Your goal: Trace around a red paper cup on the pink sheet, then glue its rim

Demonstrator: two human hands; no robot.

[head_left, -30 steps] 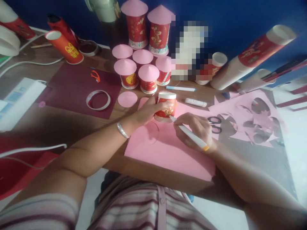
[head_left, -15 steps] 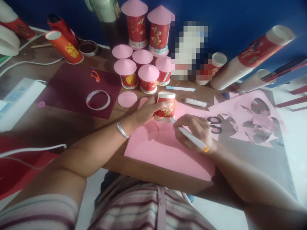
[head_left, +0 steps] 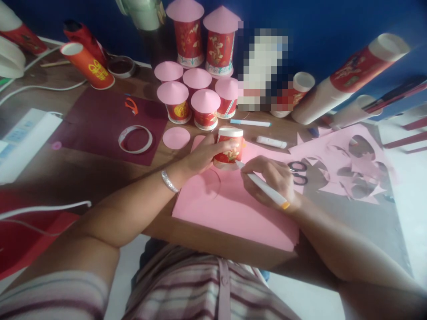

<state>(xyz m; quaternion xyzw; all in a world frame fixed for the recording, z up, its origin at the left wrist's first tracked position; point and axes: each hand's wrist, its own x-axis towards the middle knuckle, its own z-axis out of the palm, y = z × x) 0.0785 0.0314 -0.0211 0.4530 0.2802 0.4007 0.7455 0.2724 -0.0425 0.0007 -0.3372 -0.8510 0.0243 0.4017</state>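
Note:
My left hand [head_left: 213,153] is closed round a short red paper tube [head_left: 229,156] with white ends and gold patterns, held slightly tilted above pink paper [head_left: 240,213]. My right hand [head_left: 268,180] grips a white marker [head_left: 268,190] with an orange end cap; its tip meets the white band at the tube's lower edge. Any mark there is too small to make out. A pencil-like circle outline shows on the pink paper left of the tube. Beside my right hand lie scissors [head_left: 298,172], their black handles visible, and a pink paper disc [head_left: 176,138] sits left of the tube.
Several red tubes with pink cone roofs [head_left: 205,104] stand behind. A capped marker [head_left: 251,122] and a glue stick [head_left: 271,142] lie nearby. Cut pink scraps [head_left: 350,164] cover the right side. A tape roll [head_left: 135,139] rests on dark red paper [head_left: 90,120].
The marker tip has shifted very slightly up and left along the tube's white lower band. Both hands keep their hold, and the rest of the scene barely differs.

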